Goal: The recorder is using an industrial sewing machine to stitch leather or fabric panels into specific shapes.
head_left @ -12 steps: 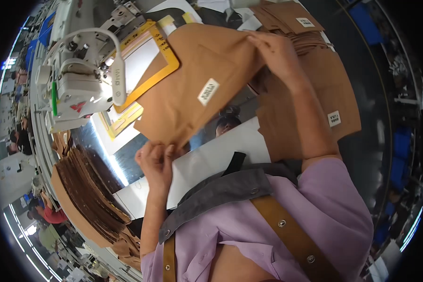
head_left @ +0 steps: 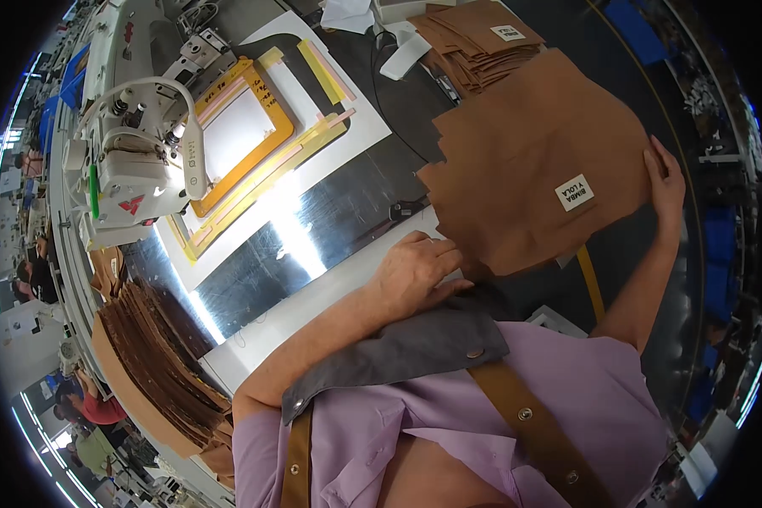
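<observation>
A brown fabric piece with a small white label hangs spread out at the right, over the table's right side. My left hand is closed at its lower left edge, fingers curled against the cloth. At the far right edge, my right hand pinches the same piece with its fingers along the rim. Left of the cloth stands a white sewing machine. An orange-yellow frame lies under its head, around a white sheet, with nothing brown on it.
Behind the held piece sits a stack of brown fabric pieces with a white label on top. A thick row of brown pieces stands at the lower left. White papers lie at the back. A shiny metal plate covers the table's middle.
The brown fabric piece has come off the frame and swung right, over the pile there. Both my hands have moved right with it, uncovering the frame and the metal plate.
</observation>
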`<state>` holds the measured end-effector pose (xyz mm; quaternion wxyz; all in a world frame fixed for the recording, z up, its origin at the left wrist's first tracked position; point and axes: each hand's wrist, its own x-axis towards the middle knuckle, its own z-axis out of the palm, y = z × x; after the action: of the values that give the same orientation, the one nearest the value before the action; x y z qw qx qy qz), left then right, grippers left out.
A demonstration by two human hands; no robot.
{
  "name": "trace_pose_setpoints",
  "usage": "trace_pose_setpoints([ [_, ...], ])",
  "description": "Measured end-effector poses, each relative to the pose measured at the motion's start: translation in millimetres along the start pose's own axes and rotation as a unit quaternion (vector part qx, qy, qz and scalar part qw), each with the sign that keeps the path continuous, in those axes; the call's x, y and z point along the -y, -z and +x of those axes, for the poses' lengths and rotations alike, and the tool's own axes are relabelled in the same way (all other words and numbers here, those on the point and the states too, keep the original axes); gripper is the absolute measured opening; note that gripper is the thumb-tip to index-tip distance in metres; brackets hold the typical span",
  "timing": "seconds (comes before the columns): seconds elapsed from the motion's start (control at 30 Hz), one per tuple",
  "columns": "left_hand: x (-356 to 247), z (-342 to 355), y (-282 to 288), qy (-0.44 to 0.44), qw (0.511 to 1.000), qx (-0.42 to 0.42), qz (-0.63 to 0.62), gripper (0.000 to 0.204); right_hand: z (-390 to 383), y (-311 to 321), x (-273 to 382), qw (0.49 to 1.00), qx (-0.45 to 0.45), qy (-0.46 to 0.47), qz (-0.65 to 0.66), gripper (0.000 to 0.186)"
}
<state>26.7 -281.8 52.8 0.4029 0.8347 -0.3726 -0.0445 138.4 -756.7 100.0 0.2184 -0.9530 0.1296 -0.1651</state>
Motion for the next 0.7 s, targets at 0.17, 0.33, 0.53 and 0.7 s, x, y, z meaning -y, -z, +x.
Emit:
trace_pose_setpoints([
  [0.17,8,-21,17,0.116,0.993,0.004,-0.016,0.026,-6,-46,42,0.995,-0.034,0.092,0.011,0.027],
  [0.33,24,-63,40,0.203,0.977,-0.069,0.012,0.024,-14,-172,206,0.929,0.17,0.223,0.243,0.03],
  [0.53,32,-103,67,0.347,0.914,-0.208,-0.023,0.015,18,-280,265,0.911,0.083,0.395,0.081,0.018],
  [0.7,43,-143,67,0.388,0.871,-0.283,-0.105,0.015,28,-293,276,0.89,0.113,0.441,0.003,0.011],
])
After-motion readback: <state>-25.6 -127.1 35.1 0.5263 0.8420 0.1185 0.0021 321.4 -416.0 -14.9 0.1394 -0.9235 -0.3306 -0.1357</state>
